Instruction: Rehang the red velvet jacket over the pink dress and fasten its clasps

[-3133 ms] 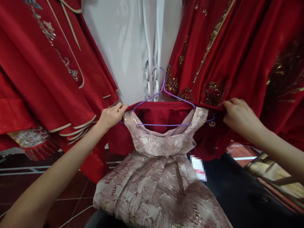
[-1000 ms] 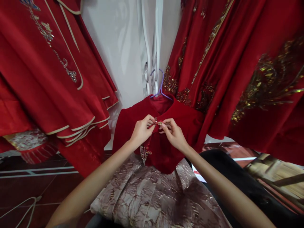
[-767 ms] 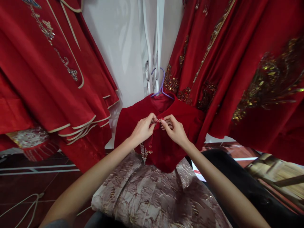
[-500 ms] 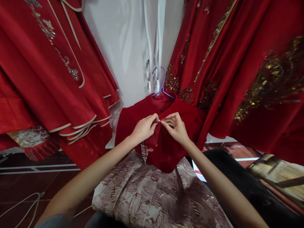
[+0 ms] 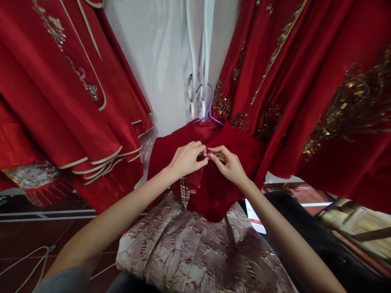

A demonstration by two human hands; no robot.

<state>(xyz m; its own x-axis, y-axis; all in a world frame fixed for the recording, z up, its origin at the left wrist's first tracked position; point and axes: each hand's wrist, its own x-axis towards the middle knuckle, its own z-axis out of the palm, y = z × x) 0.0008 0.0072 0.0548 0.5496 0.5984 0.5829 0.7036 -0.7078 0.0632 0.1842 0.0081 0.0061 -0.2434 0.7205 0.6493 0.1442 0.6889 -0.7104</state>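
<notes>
A short dark red velvet cape (image 5: 214, 187) hangs on a purple wire hanger (image 5: 209, 110) over a pink brocade dress (image 5: 195, 252). My left hand (image 5: 186, 158) and my right hand (image 5: 227, 162) meet at the cape's front, just below the collar. Both pinch the two front edges together around a small gold clasp (image 5: 207, 154). A beaded tassel (image 5: 183, 191) dangles under my left hand. The dress's top is hidden beneath the cape.
Red embroidered gowns hang close on the left (image 5: 61, 89) and on the right (image 5: 305, 89). A white scrolled metal rack (image 5: 198, 61) carries the hanger against a white wall. A white cord (image 5: 27, 256) lies on the dark red tiled floor.
Three seconds ago my hands held the cape spread wide behind the dress. They have since drawn it closed over the front and now work at the clasp, fingers pressed closer together.
</notes>
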